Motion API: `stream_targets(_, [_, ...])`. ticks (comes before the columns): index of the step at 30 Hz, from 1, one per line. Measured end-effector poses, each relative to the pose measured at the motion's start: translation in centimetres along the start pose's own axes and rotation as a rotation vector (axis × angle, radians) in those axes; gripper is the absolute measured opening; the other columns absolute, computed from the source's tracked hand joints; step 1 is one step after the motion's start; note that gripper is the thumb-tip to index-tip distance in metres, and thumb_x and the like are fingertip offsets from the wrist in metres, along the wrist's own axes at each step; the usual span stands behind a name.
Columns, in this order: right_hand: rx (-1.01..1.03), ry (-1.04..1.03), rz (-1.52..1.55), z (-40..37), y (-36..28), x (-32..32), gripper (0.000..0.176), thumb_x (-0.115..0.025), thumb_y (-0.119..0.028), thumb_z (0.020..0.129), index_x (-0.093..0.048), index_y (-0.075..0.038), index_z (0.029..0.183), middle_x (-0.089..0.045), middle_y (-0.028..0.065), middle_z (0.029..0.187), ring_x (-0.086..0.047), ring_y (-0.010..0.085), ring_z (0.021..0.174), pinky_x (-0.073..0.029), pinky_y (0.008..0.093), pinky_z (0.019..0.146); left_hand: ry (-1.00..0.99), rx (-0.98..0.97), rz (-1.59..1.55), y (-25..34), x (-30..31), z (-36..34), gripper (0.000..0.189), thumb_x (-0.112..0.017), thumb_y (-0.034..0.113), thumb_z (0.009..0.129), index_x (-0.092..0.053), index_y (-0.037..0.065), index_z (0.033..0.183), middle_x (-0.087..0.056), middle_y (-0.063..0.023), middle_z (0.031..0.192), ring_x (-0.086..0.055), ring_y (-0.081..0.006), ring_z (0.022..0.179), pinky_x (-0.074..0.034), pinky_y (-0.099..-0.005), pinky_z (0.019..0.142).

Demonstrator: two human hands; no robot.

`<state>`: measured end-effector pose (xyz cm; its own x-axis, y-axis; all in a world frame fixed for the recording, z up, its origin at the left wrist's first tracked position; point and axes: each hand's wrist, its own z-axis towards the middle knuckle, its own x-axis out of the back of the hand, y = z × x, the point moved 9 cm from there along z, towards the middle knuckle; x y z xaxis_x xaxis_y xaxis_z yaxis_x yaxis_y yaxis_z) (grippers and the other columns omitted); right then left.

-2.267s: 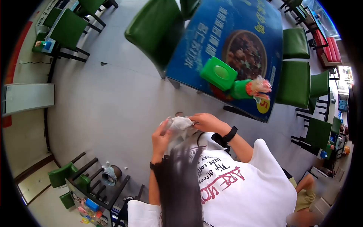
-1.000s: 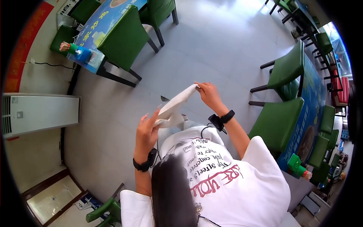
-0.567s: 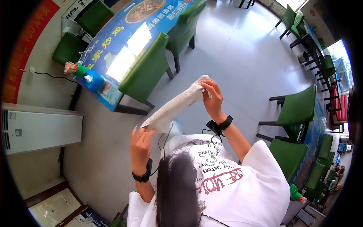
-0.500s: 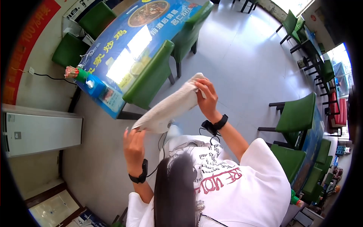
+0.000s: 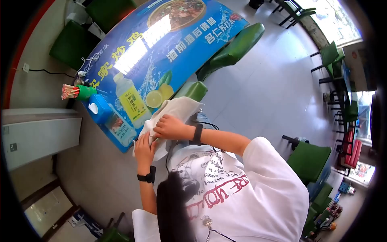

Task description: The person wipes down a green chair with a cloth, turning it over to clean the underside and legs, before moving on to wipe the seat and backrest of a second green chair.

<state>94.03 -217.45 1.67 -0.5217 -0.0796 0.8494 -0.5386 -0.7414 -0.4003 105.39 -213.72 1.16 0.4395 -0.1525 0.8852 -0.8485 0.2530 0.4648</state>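
Observation:
An off-white cloth [image 5: 177, 108] lies bunched over the near edge of the blue table and against the green chair back [image 5: 196, 91]. My left hand [image 5: 144, 148] is closed on the cloth's near left end, fingers bent into the fabric. Just right of it, my right hand [image 5: 171, 126] rests on the cloth with its fingers curled into the folds, close to the left fingertips. The cloth hides part of the chair and table rim. Both wrists wear black bands.
The blue printed table [image 5: 177, 76] bears a blue tissue box [image 5: 100, 108] and a green holder [image 5: 86, 92] of sticks at its left end. Another green chair [image 5: 234, 50] stands along its right side. A white cabinet [image 5: 42, 139] is at left, with more green chairs [image 5: 309, 161] at right.
The cloth, stretched between both hands above the floor before, is now down at the table edge and chair. My right hand has come left beside my left hand. The table appears closer.

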Motion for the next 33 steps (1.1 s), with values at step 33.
stream_targets(33, [0.483,-0.343,0.392,3.5,-4.5,-2.5,0.050,-0.059,-0.034,0.088,-0.052,-0.005,0.128,-0.062,0.0195,0.108,-0.060,0.0311,0.101,-0.047,0.0413,0.087,0.165,0.130,0.132,-2.1,6.7,-5.7,0.039,-0.060,0.019,0.087,-0.055,-0.004,0.118,-0.061,-0.0210,0.111,-0.057,-0.0392,0.102,-0.046,-0.0434,0.088])
